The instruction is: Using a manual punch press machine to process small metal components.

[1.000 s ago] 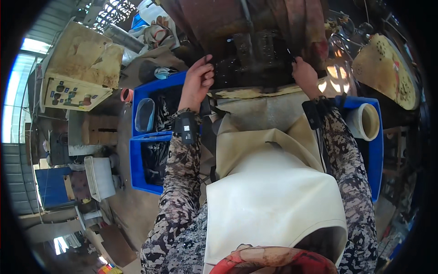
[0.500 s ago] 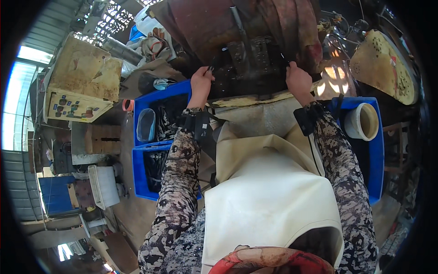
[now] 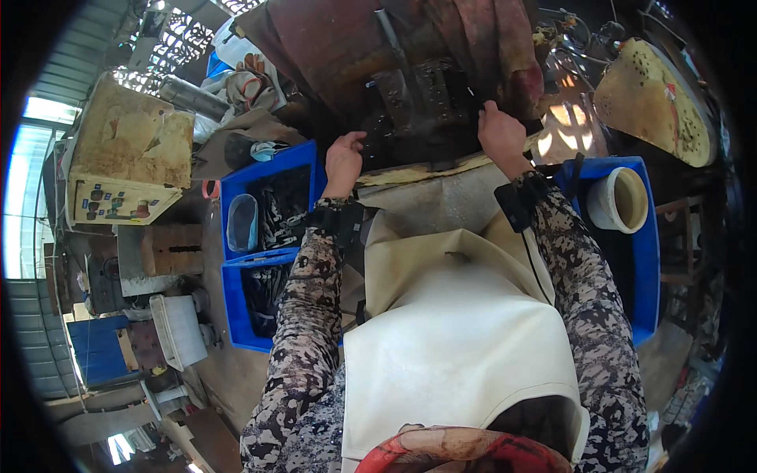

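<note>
My left hand is at the near left edge of a dark, wet machine recess. Its fingers are curled together, and whatever they may pinch cannot be made out. On the recess's right side, my right hand is closed with its fingertips around a thin dark piece, which has a bright glint at its end. A metal bar slants down into the recess between the hands. Reddish-brown cloth hangs over the far side.
Left of me, a blue bin and a second blue bin hold many dark, slim pieces. At right, another blue bin carries a whitish bucket. A stained control box stands far left. A pale worn edge strip borders the recess.
My left hand has dropped slightly toward me, and the dark bit seen at its fingertips no longer shows. My right hand has shifted a little up and left relative to my body. The whole view has tilted slightly.
</note>
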`<state>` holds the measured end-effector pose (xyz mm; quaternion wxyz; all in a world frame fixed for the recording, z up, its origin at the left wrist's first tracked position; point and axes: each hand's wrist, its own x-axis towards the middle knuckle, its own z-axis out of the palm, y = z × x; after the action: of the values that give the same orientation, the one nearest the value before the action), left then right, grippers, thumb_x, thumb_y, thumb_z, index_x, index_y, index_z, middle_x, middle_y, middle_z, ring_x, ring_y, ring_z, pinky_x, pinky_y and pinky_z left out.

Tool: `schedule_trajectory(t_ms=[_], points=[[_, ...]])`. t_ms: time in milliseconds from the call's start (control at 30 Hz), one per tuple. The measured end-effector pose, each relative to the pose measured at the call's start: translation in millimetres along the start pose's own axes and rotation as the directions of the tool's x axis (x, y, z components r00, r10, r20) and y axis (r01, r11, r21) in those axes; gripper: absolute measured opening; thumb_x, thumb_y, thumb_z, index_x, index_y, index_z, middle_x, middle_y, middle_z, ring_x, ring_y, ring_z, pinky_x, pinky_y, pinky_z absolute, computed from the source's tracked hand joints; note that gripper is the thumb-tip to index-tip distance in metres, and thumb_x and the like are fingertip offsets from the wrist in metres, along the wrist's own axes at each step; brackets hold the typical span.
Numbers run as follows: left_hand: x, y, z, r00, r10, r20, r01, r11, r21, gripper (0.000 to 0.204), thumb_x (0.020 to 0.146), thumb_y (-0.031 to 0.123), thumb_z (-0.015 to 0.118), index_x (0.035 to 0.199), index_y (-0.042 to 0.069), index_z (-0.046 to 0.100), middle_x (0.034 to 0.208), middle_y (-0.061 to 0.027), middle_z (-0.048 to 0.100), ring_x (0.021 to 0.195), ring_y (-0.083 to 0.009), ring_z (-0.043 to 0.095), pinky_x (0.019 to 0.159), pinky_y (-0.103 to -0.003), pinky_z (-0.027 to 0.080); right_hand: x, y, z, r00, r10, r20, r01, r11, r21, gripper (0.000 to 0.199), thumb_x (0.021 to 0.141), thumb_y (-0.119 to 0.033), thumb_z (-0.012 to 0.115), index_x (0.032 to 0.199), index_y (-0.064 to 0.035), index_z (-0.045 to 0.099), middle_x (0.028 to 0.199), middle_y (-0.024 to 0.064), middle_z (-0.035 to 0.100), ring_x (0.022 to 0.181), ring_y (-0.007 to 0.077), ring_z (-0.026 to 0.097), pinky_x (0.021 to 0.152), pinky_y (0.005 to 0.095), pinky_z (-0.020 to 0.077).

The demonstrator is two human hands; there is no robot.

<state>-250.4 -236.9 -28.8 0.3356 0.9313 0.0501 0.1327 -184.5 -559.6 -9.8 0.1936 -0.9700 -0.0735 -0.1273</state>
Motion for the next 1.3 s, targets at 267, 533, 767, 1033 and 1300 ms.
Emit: schedule_trajectory(t_ms=[267,533,767,1033,1300], points=[[13,31,10,0.985,-0.158,0.067,0.130,0.942,0.308,0.025,0.084,0.015,0.048,0.097,0.016,0.070,0.096,-0.0136,0.066,0.095,-0.0331,0.062,0.079,-0.043,0.050,14,13,0,0.999,0.000,-0.051,0.000,1.000,-0.012,0.020,0.093,-0.028,0.048,0.094,-0.0080,0.050,0.068,0.0168,0.064,0.064,0.0380,0.064,0.056,0.0505,0.0496],[-10,19,16,0.996,-0.089,-0.016,0.087,0.896,0.436,0.017,0.081,0.017,0.053,0.091,0.016,0.068,0.087,-0.0137,0.064,0.082,-0.0339,0.063,0.068,-0.045,0.051,-9,16,9,0.963,-0.262,-0.062,0.241,0.942,-0.232,0.014,0.082,-0.016,0.050,0.090,-0.0053,0.055,0.060,0.0114,0.061,0.055,0.0309,0.063,0.047,0.0445,0.0475],[-20,24,7,0.992,0.001,-0.124,0.046,0.924,0.381,0.018,0.077,0.011,0.054,0.086,0.014,0.070,0.084,-0.0130,0.063,0.080,-0.0345,0.062,0.067,-0.044,0.050,-15,6,12,0.990,-0.053,-0.131,0.058,0.998,0.032,0.013,0.087,-0.018,0.049,0.085,-0.0056,0.052,0.057,0.0120,0.058,0.053,0.0329,0.061,0.045,0.0463,0.0460],[-5,24,12,0.997,-0.059,-0.057,0.077,0.906,0.415,0.020,0.080,0.014,0.052,0.089,0.014,0.070,0.091,-0.0135,0.062,0.086,-0.0339,0.062,0.070,-0.045,0.050,1,23,43,0.973,-0.107,-0.205,0.119,0.992,0.050,0.013,0.087,-0.019,0.051,0.086,-0.0059,0.051,0.057,0.0101,0.058,0.052,0.0316,0.060,0.045,0.0448,0.0456],[-6,22,11,0.996,-0.070,-0.061,0.090,0.891,0.445,0.020,0.080,0.013,0.053,0.092,0.014,0.069,0.092,-0.0134,0.062,0.086,-0.0340,0.062,0.070,-0.045,0.050,-8,5,-16,0.977,-0.175,-0.125,0.164,0.982,-0.095,0.011,0.085,-0.017,0.051,0.086,-0.0061,0.052,0.060,0.0100,0.059,0.055,0.0311,0.062,0.046,0.0448,0.0467]])
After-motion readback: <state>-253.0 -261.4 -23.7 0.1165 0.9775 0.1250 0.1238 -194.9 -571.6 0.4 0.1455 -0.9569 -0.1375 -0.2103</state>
